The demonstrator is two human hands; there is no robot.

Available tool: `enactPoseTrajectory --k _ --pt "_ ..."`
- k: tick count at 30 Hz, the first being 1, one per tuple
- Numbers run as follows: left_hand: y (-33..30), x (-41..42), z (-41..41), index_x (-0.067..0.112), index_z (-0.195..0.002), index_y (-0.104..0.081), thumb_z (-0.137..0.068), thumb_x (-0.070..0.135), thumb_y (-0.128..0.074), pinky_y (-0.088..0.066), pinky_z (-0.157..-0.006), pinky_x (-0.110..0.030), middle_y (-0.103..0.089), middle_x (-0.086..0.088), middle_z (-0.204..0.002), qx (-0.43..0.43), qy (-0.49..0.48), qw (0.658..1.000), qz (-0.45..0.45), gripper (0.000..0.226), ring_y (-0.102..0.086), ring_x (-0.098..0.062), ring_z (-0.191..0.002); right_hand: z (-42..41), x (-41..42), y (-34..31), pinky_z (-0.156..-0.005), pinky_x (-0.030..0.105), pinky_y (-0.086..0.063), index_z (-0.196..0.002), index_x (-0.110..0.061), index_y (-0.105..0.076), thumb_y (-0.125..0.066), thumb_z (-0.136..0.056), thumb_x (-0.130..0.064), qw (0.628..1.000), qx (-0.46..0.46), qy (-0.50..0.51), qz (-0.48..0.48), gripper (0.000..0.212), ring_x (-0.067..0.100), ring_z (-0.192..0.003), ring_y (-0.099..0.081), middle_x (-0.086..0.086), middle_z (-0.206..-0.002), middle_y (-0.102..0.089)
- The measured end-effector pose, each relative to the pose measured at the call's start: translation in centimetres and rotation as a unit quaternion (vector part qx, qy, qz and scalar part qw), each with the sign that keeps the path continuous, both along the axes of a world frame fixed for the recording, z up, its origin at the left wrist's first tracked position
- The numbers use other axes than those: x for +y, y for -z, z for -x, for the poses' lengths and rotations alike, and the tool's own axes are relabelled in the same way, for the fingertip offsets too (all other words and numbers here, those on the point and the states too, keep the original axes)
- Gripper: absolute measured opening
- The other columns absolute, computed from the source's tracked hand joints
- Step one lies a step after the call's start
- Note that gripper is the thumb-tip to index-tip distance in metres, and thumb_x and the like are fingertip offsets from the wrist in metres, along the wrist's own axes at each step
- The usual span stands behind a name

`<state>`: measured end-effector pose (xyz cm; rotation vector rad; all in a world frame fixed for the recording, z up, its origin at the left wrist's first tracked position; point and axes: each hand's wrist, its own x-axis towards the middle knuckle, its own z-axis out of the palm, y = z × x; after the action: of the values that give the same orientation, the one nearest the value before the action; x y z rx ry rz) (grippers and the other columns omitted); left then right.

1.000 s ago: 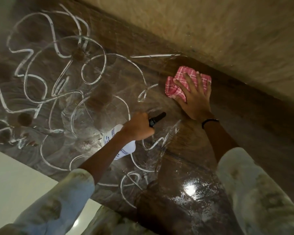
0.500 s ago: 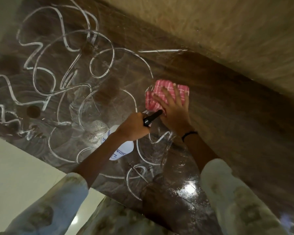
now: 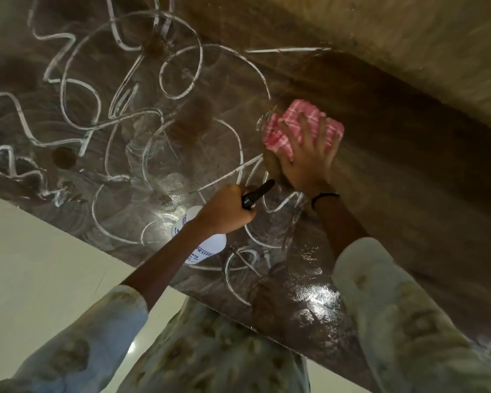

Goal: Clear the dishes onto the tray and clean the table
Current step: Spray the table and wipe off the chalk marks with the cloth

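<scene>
Since half a second ago the right hand and the pink checked cloth under it have slid a little back toward the table's far edge, after sweeping in toward the left hand over the half second before that; the left hand has barely shifted.

Both arms reach forward from pale patterned sleeves over the dark glossy wooden table. The right arm is stretched further out, wrist nearly straight with a thin black band round it, palm turned down. Its fingers are spread flat on top of the bunched cloth, pressing it against the tabletop rather than gripping it; the cloth pokes out past the fingertips and to the left of the hand. Both are blurred.

The left arm comes in from the lower left, the forearm bare. The left hand is clenched round the neck of a white spray bottle with blue lettering, which shows below the wrist, its black nozzle pointing up and right toward the heel of the right hand, close to it but apart.

White looping streaks of foam cover the left and middle of the table; the strip to the right of the cloth is bare wood. Near the body the surface shines wet.
</scene>
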<state>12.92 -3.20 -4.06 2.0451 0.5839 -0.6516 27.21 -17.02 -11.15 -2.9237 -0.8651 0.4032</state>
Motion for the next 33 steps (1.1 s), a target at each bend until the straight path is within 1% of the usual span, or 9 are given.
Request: enactPoseTrajectory --k 3,5,8,13,18,22,25,28,33 --pt "0.1 -0.1 1.0 -0.001 -0.082 -0.065 -0.076 0.011 -0.06 -0.052 -0.059 -0.044 -0.066 -0.026 -0.076 0.017 0.005 1.0 0.0 0.015 -0.064 -0.035 -0.064 3.8 -0.2 -0.2 -0.108 0.071 -0.011 -0.145 -0.038 -0.033 -0.034 -0.094 -0.056 0.994 -0.012 -0.108 -0.008 0.054 0.042 -0.143 -0.018 0.005 -0.156 -0.029" --pt "0.0 -0.2 1.7 0.003 -0.082 -0.066 -0.074 0.015 -0.06 -0.055 -0.062 -0.046 -0.068 -0.021 -0.075 0.026 0.014 1.0 -0.002 0.015 -0.066 -0.032 -0.065 4.9 -2.7 -0.4 -0.109 0.069 -0.011 -0.146 -0.041 -0.03 -0.031 -0.093 -0.058 0.991 -0.003 -0.135 -0.006 0.055 0.04 -0.144 -0.015 0.003 -0.156 -0.028" --pt "-0.2 -0.5 2.6 0.012 -0.081 -0.066 -0.066 0.026 -0.054 -0.057 -0.067 -0.045 -0.067 -0.011 -0.077 0.035 0.034 0.999 -0.013 0.024 -0.065 -0.025 -0.067 4.5 -6.5 -0.7 -0.11 0.069 -0.009 -0.146 -0.042 -0.027 -0.028 -0.092 -0.063 0.997 0.003 -0.072 0.008 0.057 0.038 -0.145 -0.01 0.003 -0.158 -0.022" --pt "-0.3 -1.7 4.1 0.0 -0.077 -0.061 -0.073 0.01 -0.059 -0.051 -0.056 -0.043 -0.061 -0.018 -0.07 0.044 0.063 0.997 -0.008 0.011 -0.061 -0.031 -0.06 2.8 -5.3 -0.5 -0.108 0.066 0.003 -0.147 -0.04 -0.026 -0.034 -0.094 -0.061 0.998 0.006 0.056 0.012 0.058 0.039 -0.146 -0.003 0.001 -0.16 -0.015" --pt "-0.8 -3.7 5.3 0.003 -0.087 -0.066 -0.073 0.006 -0.056 -0.045 -0.054 -0.038 -0.056 -0.018 -0.062 0.023 0.081 0.996 -0.011 0.017 -0.054 -0.028 -0.054 2.7 -5.8 -0.5 -0.108 0.066 0.006 -0.148 -0.04 -0.023 -0.031 -0.093 -0.061 0.999 0.018 0.044 0.006 0.06 0.04 -0.146 0.002 0.001 -0.161 -0.011" --pt "-0.6 -3.8 6.2 0.004 -0.089 -0.065 -0.069 0.02 -0.054 -0.046 -0.053 -0.035 -0.051 0.0 -0.058 0.046 0.068 0.997 -0.007 0.028 -0.054 -0.019 -0.052 2.7 -5.7 -0.9 -0.108 0.066 0.006 -0.148 -0.041 -0.022 -0.03 -0.092 -0.062 0.999 0.028 0.036 0.001 0.061 0.039 -0.146 0.004 0.0 -0.161 -0.009" --pt "-1.0 -3.3 6.6 0.002 -0.085 -0.059 -0.073 0.012 -0.059 -0.045 -0.05 -0.033 -0.052 -0.005 -0.06 0.051 0.032 0.998 -0.022 0.016 -0.053 -0.019 -0.05 2.7 -5.5 -1.0 -0.108 0.067 0.006 -0.149 -0.041 -0.02 -0.034 -0.095 -0.059 0.999 0.033 0.041 0.009 0.059 0.039 -0.146 0.006 0.001 -0.161 -0.006" --pt "-0.9 -2.6 7.0 0.005 -0.095 -0.06 -0.074 0.004 -0.057 -0.033 -0.042 -0.023 -0.049 -0.001 -0.057 0.04 -0.002 0.998 -0.039 0.022 -0.048 -0.014 -0.046 3.5 -4.4 -0.9 -0.107 0.067 0.008 -0.148 -0.04 -0.022 -0.036 -0.095 -0.059 0.999 0.031 0.037 0.008 0.058 0.04 -0.146 0.004 0.002 -0.161 -0.008" --pt "-1.2 -1.8 7.5 0.003 -0.08 -0.061 -0.076 0.004 -0.06 -0.043 -0.053 -0.031 -0.059 -0.012 -0.06 0.027 -0.01 0.999 -0.045 0.005 -0.058 -0.031 -0.059 8.7 -1.1 -0.2 -0.106 0.069 -0.002 -0.144 -0.037 -0.036 -0.036 -0.094 -0.057 0.998 0.004 -0.052 -0.02 0.054 0.042 -0.144 -0.015 0.005 -0.156 -0.027"
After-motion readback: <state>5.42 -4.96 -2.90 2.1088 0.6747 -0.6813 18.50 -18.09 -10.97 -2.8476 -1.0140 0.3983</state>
